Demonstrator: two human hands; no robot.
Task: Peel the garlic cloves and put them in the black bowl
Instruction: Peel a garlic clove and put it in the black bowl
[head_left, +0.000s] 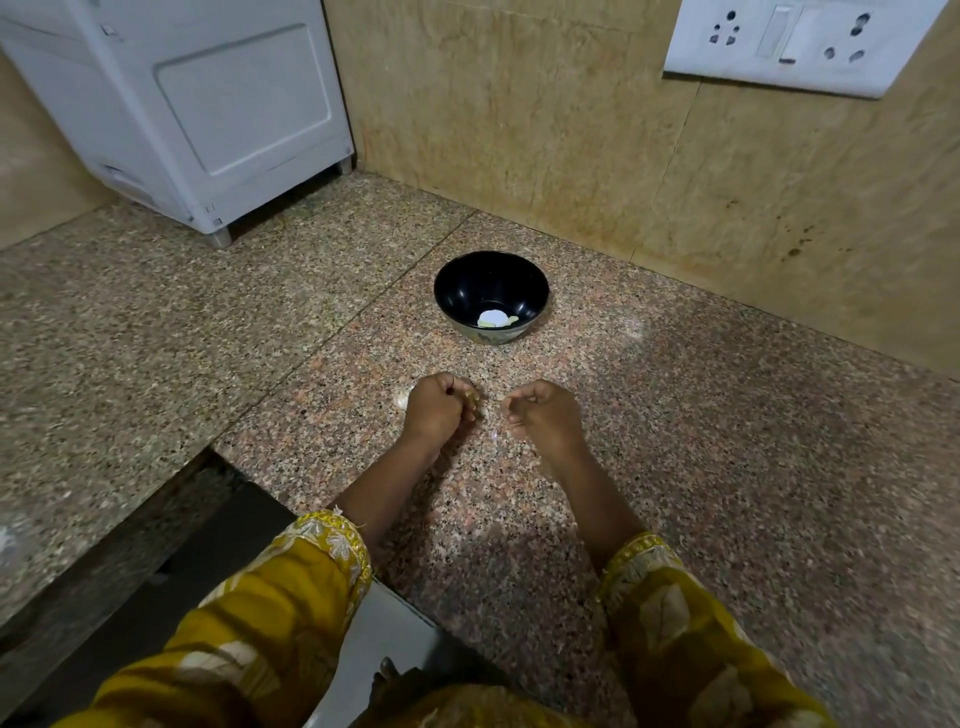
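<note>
Garlic clove (474, 400), small and pale, pinched in curled left hand (435, 410) fingertips; right hand (546, 415) loosely curled, seemingly empty—strip skin, then drop into black round bowl (457, 280) beyond fingers.

Both forearms reach forward, the left hand (435, 410) curled into a loose fist, the right hand (546, 415) just beside it, fingers bent inward.

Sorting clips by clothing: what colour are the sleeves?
Mustard yellow with a pale leaf pattern, seen in the head view on the sleeves.
</note>
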